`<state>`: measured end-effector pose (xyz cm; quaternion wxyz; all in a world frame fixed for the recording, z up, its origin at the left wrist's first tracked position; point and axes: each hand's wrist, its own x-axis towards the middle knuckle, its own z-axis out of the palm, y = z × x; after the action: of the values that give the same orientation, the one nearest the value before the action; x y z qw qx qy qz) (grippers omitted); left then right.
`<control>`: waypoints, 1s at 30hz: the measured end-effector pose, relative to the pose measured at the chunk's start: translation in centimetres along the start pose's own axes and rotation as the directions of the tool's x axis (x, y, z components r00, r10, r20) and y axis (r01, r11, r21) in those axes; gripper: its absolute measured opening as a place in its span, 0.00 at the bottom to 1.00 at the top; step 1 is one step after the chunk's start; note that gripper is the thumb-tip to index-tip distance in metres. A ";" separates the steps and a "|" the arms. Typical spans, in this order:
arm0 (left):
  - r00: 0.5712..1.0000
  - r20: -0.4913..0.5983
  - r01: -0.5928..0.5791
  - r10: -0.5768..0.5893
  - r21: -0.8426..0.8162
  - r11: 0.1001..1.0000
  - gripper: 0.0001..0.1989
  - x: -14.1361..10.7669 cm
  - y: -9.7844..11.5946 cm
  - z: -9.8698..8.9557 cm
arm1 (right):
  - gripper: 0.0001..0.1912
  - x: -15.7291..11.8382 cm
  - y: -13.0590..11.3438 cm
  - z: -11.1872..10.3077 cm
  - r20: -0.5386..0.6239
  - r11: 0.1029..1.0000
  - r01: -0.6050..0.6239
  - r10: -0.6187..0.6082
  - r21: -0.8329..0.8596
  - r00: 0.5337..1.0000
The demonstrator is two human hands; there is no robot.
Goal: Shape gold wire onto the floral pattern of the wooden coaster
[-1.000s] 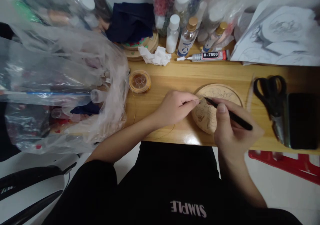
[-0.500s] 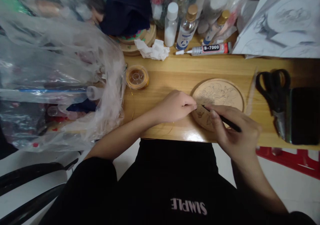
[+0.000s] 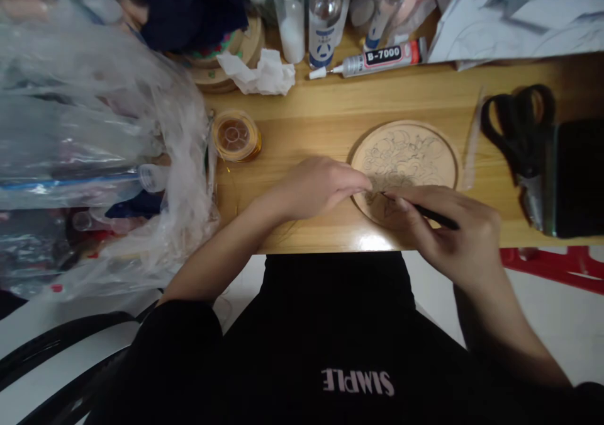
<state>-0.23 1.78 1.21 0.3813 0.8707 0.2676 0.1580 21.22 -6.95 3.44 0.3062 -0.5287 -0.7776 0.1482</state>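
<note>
My right hand (image 3: 460, 226) is closed round a slim black tool (image 3: 436, 216) with a pointed tip; I cannot tell whether it is a pen or tweezers. Its tip comes close to the fingertips of my left hand (image 3: 325, 186), which are pinched together over the left edge of a round wooden disc (image 3: 436, 160). Fine dark lines of a floral drawing cover the disc. Whatever my left fingers pinch is too small to make out. A spool of gold thread or wire (image 3: 234, 136) stands left of that hand, with a thin strand trailing from it toward me.
Black-handled scissors (image 3: 519, 129) and a dark phone (image 3: 579, 179) lie at the right. Behind are a B-7000 glue tube (image 3: 384, 58), crumpled tissue (image 3: 264, 72), small bottles (image 3: 325, 22) and drawn sheets (image 3: 509, 28). Plastic bags (image 3: 174, 129) crowd the left.
The view has shifted, so the tabletop things sit higher in the picture. Both hands stay close together at the disc, the left fingers now straighter and the tool's tip still beside them.
</note>
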 end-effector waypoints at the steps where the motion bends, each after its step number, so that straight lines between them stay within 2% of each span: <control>1: 1.000 0.028 0.003 -0.004 0.034 0.999 0.12 0.0 0.0 -0.1 | 0.08 0.1 0.2 -0.1 0.006 1.000 0.026 -0.026 0.005 1.000; 6: 0.993 0.114 0.020 -0.035 0.131 0.991 0.17 0.1 0.4 -0.7 | 0.06 0.8 1.1 -0.5 0.062 0.984 0.175 -0.176 0.016 0.982; 11: 0.982 0.177 0.039 -0.065 0.148 0.988 0.18 0.2 0.8 -1.3 | 0.07 2.0 1.6 -1.0 0.171 0.948 0.316 -0.319 0.046 0.932; 14: 0.978 0.188 0.062 -0.091 0.151 0.987 0.19 0.2 0.8 -1.5 | 0.08 2.4 1.7 -0.9 0.180 0.938 0.341 -0.345 0.053 0.921; 17: 0.977 0.179 0.088 -0.116 0.154 0.984 0.19 0.2 0.8 -1.5 | 0.08 2.4 1.9 -0.7 0.158 0.944 0.324 -0.329 0.059 0.931; 21: 0.983 0.150 0.086 -0.104 0.127 0.988 0.19 0.2 0.7 -1.6 | 0.09 2.0 1.9 -0.6 0.109 0.971 0.216 -0.227 0.107 0.968; 25: 0.986 0.138 0.080 -0.091 0.084 0.993 0.18 0.2 0.3 -1.6 | 0.09 1.3 1.9 -0.8 0.041 0.976 0.031 -0.040 0.215 0.998; 28: 0.992 0.116 0.054 -0.055 0.016 0.998 0.15 0.1 -0.3 -1.5 | 0.11 0.5 2.0 -0.9 -0.038 0.949 -0.138 0.155 0.285 0.987; 30: 0.993 0.107 0.050 -0.044 -0.050 0.998 0.14 0.1 -0.7 -1.5 | 0.15 0.0 2.2 -1.0 -0.064 0.925 -0.196 0.228 0.325 0.971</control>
<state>-1.13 3.05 1.69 0.4213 0.8610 0.2630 0.1095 23.47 -6.17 2.92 0.4078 -0.5607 -0.6656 0.2762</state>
